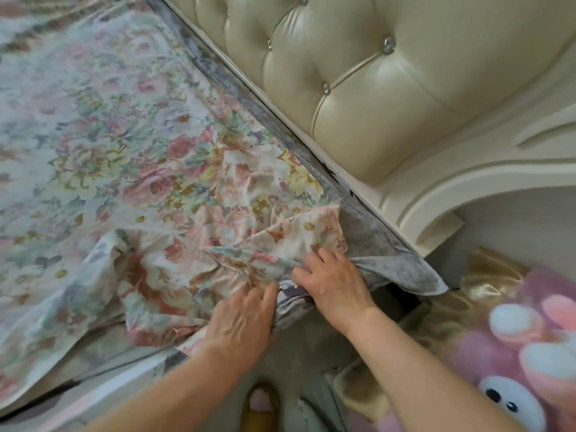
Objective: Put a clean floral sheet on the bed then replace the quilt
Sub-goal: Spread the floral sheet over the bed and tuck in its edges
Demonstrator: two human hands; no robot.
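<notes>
- Floral sheet (103,126): spread over the bed across the left and centre of the frame, flat in the upper left, bunched and folded over at its corner in the lower centre.
- Cream tufted headboard (358,82): fills the upper right, with button studs and a carved cream frame running down to the right edge.
- Grey cloth (374,241): lies under the sheet along the headboard as a diagonal strip, its corner hanging loose at centre right.
- Pink plush toy (511,353): blurred, in the lower right corner, on shiny gold fabric (486,275).
- Right hand (333,282): lower centre, palm down, fingers curled onto the folded corner of the sheet, seemingly pinching it against the grey cloth.
- Left hand (243,322): just beside the right, lower and to its left, fingers fairly straight, pressing on the bunched sheet at the bed's edge.
- Slipper (260,403): bottom centre, on the floor between the forearms.
</notes>
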